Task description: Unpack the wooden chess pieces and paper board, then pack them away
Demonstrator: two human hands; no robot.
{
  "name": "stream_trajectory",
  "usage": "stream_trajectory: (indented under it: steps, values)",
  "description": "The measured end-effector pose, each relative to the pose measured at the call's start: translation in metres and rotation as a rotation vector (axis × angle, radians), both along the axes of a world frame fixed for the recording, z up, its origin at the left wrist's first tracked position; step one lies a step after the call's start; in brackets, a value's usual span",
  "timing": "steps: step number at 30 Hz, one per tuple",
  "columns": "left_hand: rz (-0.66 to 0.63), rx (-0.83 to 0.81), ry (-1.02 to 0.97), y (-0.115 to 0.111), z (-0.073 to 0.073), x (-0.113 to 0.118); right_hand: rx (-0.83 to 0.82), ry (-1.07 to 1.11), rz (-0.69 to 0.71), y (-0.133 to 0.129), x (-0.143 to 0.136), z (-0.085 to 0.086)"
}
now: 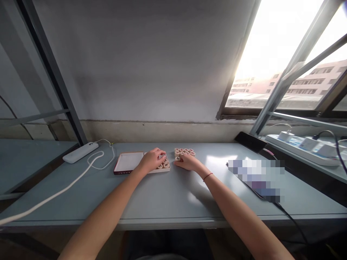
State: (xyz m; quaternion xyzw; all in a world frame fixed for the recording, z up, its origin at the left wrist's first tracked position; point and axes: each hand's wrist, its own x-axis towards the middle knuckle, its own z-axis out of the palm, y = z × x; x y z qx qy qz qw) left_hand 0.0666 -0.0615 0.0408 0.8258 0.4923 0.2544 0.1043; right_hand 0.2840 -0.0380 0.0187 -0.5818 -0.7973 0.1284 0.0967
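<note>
Head view: left hand (pixel 152 160), fingers half-bent, lay over xiangqi pieces (pixel 165 165) in shallow box (pixel 165 170); right hand (pixel 188 162), fingers bent, touched xiangqi discs (pixel 186 150) on bench (pixel 168 202). Any grip couldn't be told. Pieces looked light, hard; rims seemed best hold.

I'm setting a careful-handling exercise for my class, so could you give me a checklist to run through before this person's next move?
1. Box open: ok, round pieces inside are visible.
2. Left hand at the box: ok.
3. Right hand at the grouped pieces on the table: ok.
4. Right hand's grip on a piece: cannot tell, fingers partly hidden.
5. White cord off the box: ok, it lies to the left.
</note>
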Motion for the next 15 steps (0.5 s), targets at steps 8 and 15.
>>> stream_trajectory:
  steps: [8, 15]
  values:
    - [0.067, 0.047, 0.031, 0.009, 0.008, -0.016, 0.051, 0.017, -0.079, 0.001, -0.002, -0.003]
    - [0.136, 0.047, 0.074, 0.018, 0.012, -0.034, 0.044, 0.045, -0.122, 0.005, 0.002, -0.008]
